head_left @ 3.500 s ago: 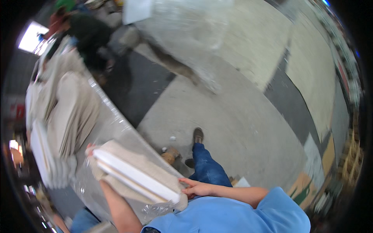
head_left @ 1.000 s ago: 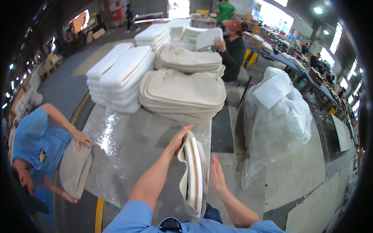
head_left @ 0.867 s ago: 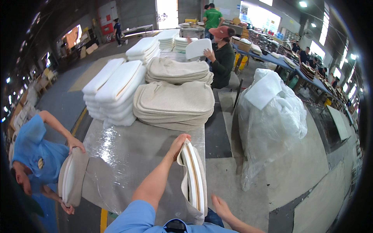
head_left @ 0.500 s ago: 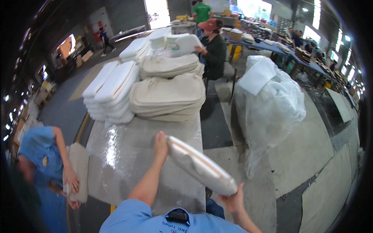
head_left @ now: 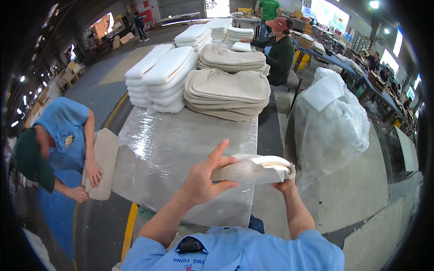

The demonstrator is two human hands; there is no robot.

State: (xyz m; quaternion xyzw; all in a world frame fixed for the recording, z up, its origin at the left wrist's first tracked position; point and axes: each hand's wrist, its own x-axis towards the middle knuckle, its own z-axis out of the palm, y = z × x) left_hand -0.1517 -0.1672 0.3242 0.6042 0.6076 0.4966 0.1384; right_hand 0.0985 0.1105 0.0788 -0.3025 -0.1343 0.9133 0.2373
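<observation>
A beige fabric cushion cover with white foam inside (head_left: 253, 168) lies flat between my hands, just above the near edge of the plastic-wrapped table (head_left: 181, 149). My left hand (head_left: 205, 176) grips its left end, fingers spread over the top. My right hand (head_left: 285, 183) holds its right end from below, mostly hidden by the cushion. The foam shows at the cover's open right end.
Stacks of beige covers (head_left: 228, 90) and white foam pads (head_left: 158, 77) fill the table's far half. A person in blue (head_left: 58, 144) at the left presses a beige cushion (head_left: 103, 160). A large clear plastic bag (head_left: 332, 122) stands on the right. A seated person in dark green (head_left: 280, 52) works behind.
I have turned back to the table. The cushion has swung from upright on edge to lying flat, and both hands now hold its ends.
</observation>
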